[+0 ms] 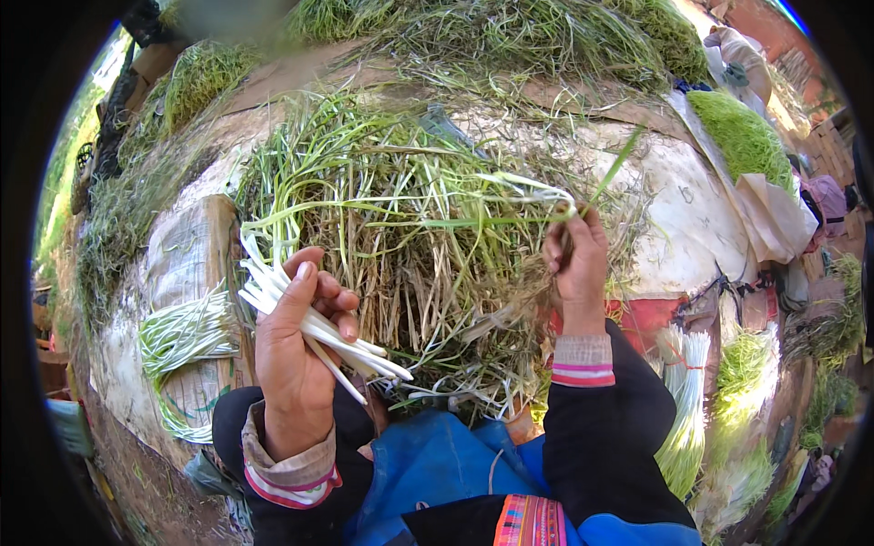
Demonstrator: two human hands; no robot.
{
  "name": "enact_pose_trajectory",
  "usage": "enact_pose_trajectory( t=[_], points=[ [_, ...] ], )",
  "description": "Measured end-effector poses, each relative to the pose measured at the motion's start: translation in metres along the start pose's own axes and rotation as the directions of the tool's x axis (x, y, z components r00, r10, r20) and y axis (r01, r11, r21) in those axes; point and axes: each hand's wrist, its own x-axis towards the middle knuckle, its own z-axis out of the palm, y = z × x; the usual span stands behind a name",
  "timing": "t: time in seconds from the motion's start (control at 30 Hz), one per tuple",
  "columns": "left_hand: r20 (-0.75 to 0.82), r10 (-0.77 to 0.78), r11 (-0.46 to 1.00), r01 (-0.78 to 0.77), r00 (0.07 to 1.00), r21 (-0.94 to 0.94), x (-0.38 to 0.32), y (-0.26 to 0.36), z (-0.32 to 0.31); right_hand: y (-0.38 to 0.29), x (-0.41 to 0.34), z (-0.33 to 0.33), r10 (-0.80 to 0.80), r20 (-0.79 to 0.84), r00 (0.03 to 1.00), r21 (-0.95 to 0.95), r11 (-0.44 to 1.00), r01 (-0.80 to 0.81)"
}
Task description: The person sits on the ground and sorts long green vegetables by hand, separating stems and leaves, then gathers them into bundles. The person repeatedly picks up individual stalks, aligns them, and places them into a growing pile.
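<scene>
My left hand [300,341] is closed loosely around a bunch of white-stemmed shoots [355,351]; their white ends point down to the right and their green leaves bend away at the upper left. To the right, my right hand [579,252] pinches a green and white leafy piece [561,205] between thumb and fingers, with brownish, blurred fibres below it. Between and beyond both hands lies a wide heap of uncleaned plants [410,259] with dry brown stalks and green leaves. Cut white shoots [188,331] lie in a pile left of my left hand.
White-stemmed bundles [686,382], at least one tied, stand at the right. A larger mound of green leaves [546,41] lies at the far side. Bright green shoots [741,133] are piled at the upper right, near a pink cloth item [827,198]. Pale sheeting [666,198] covers the ground.
</scene>
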Motion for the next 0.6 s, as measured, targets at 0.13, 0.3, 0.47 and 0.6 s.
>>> enact_pose_trajectory(
  t=[0.13, 0.3, 0.47, 0.6],
  points=[
    [-0.010, -0.043, 0.999, 0.043, 0.999, 0.007, 0.003, -0.009, -0.003, -0.009, -0.009, 0.012, -0.012, 0.041, 0.999, -0.142, 0.990, 0.017],
    [-0.034, -0.102, 0.977, 0.107, 0.994, 0.187, 0.004, -0.036, -0.004, 0.010, -0.026, 0.013, 0.085, -0.142, 0.986, -0.356, 0.925, -0.131],
    [-0.055, -0.240, 0.937, 0.246, 0.969, 0.249, 0.006, -0.077, -0.003, 0.031, -0.067, 0.030, 0.150, 0.030, 0.988, -0.178, 0.974, -0.142],
    [-0.062, -0.295, 0.894, 0.299, 0.953, 0.335, 0.001, -0.097, -0.006, 0.036, -0.107, 0.045, 0.272, 0.075, 0.959, -0.113, 0.958, -0.263]
  ],
)
